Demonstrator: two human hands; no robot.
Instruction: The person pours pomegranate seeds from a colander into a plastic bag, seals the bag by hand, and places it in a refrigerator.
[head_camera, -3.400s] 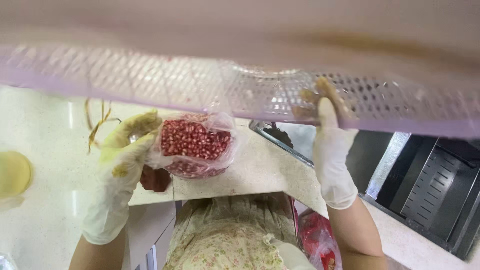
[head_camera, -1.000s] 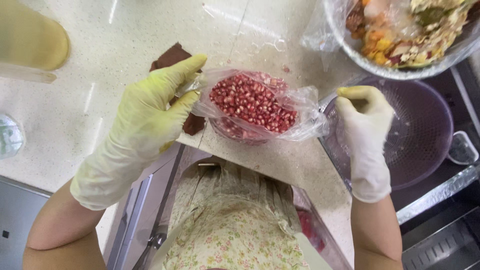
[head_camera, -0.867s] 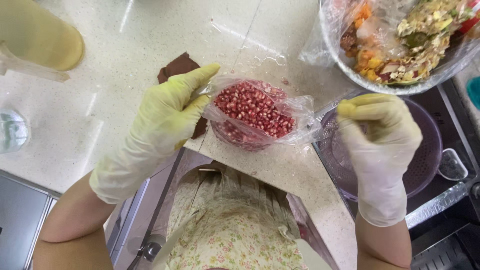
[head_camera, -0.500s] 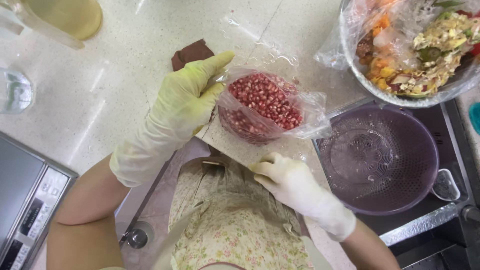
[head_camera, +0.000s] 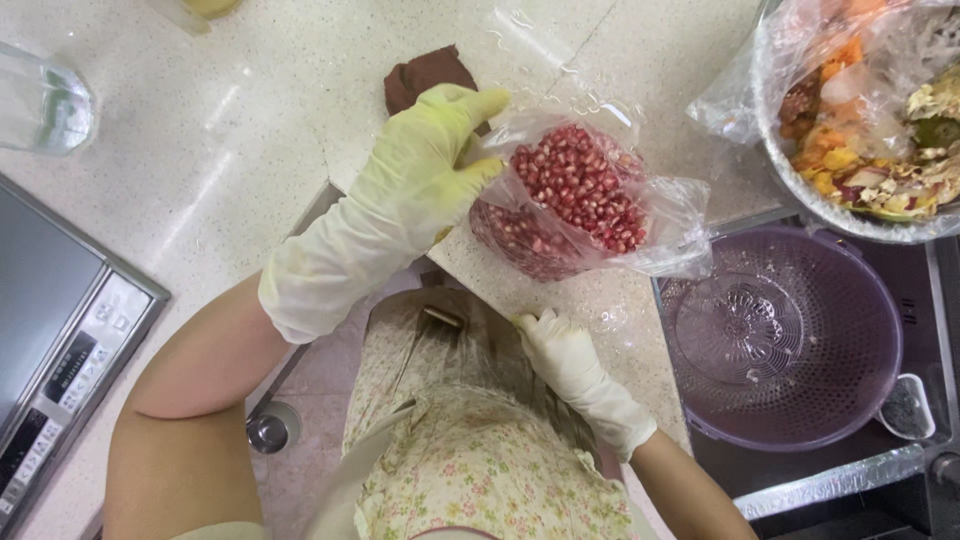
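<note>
Steadying a clear bag of pomegranate seeds (head_camera: 570, 200) at the counter edge (head_camera: 600, 300), the left hand (head_camera: 420, 190) cups it with fingers pressed together, while the right hand (head_camera: 560, 345), fingers loosely curled and holding nothing, seems about to reach back up for it.

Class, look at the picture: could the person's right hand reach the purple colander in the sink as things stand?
Probably yes. The right hand is free at the counter edge, and the purple colander sits beside it, empty and uncovered.
</note>
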